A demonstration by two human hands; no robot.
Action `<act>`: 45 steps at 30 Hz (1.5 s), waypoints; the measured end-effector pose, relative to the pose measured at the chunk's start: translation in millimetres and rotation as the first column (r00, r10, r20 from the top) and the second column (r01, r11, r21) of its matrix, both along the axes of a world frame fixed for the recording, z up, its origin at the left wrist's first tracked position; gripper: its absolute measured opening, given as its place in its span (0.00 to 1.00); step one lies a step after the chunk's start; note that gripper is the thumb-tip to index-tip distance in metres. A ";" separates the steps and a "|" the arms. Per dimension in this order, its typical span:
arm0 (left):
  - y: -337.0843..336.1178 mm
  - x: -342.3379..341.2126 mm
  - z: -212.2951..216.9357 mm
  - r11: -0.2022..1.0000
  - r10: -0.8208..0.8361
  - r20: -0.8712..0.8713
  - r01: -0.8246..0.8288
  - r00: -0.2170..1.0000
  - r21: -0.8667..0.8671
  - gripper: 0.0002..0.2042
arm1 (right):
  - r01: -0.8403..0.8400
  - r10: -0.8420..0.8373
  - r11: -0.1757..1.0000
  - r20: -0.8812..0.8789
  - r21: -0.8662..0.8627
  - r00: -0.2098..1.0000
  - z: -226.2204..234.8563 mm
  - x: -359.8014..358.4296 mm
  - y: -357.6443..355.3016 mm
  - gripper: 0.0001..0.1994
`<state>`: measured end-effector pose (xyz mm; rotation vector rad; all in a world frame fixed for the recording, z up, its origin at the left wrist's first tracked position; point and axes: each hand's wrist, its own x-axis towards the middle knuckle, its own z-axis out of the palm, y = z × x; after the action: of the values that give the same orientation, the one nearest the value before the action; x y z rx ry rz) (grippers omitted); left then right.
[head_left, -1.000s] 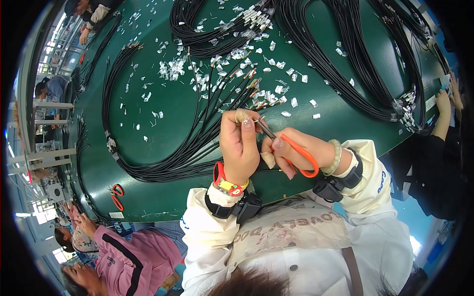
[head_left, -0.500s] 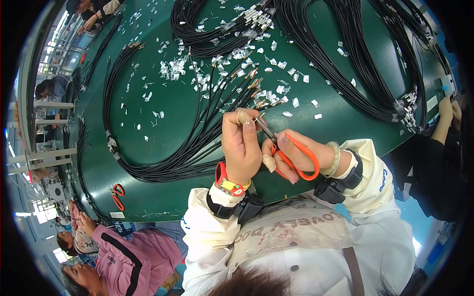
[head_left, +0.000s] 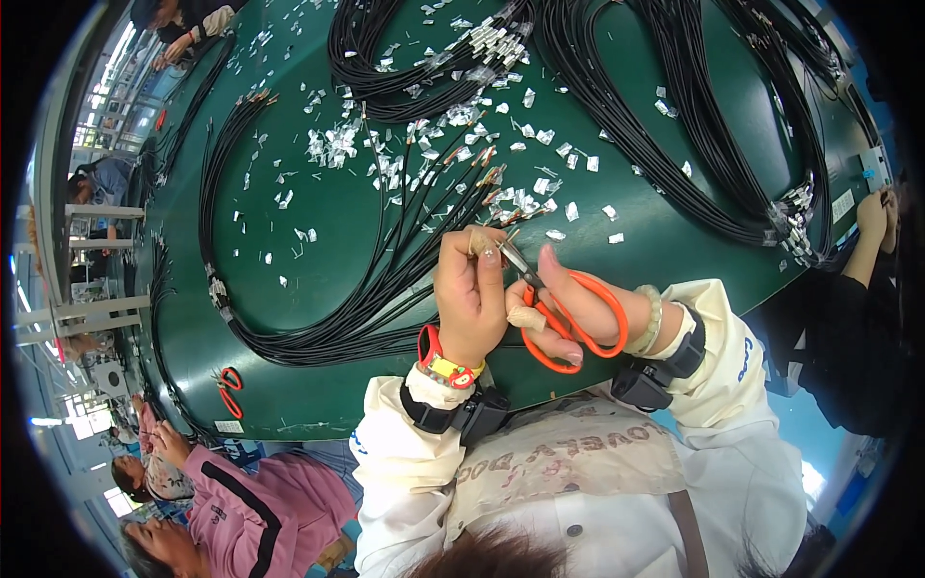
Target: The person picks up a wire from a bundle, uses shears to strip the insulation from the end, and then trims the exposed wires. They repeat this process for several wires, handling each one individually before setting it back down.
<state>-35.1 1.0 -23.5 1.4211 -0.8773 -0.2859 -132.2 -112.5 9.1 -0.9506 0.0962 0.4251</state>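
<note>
A person in a cream jacket leans over a dark green table [head_left: 318, 289], seen from above their head. Their left hand [head_left: 470, 294] is closed in a pinch, thumb and fingers gripping the tip of a thin black cable [head_left: 405, 279] just above the table's near edge; that cable belongs to a long bundle fanning away to the left. Their right hand [head_left: 568, 308] holds orange-handled scissors [head_left: 564, 323], thumb and fingers through the loops, the handles slightly spread and the short blades pointing at the pinched cable end, right beside the left fingertips. Whether the blades touch the cable cannot be told. Small white scraps [head_left: 424, 144] litter the table beyond the hands, among large coils of black cable [head_left: 694, 125]. A second pair of orange scissors [head_left: 228, 385] lies on the table's left near edge. A person in a pink top [head_left: 251, 501] sits at lower left.
</note>
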 end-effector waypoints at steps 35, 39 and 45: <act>4.0 -8.4 10.1 0.997 -0.012 -0.023 0.011 1.000 -0.070 0.01 | 0.099 -0.115 0.973 0.063 0.210 0.991 0.5 -6.3 -3.2 0.34; 5.2 -8.1 10.9 0.991 0.010 -0.096 -0.023 0.995 -0.135 0.02 | 0.330 -0.335 0.942 0.217 0.062 0.917 9.7 -7.0 -6.4 0.32; 8.9 5.1 15.7 0.987 0.099 0.043 -0.092 0.994 -0.135 0.03 | 0.806 -0.641 0.582 0.548 -0.110 0.538 2.6 7.8 5.5 0.24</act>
<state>-30.0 9.9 -7.9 1.3467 -0.8504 -0.1178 -124.4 -106.9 11.7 -1.2445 0.1439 -0.6620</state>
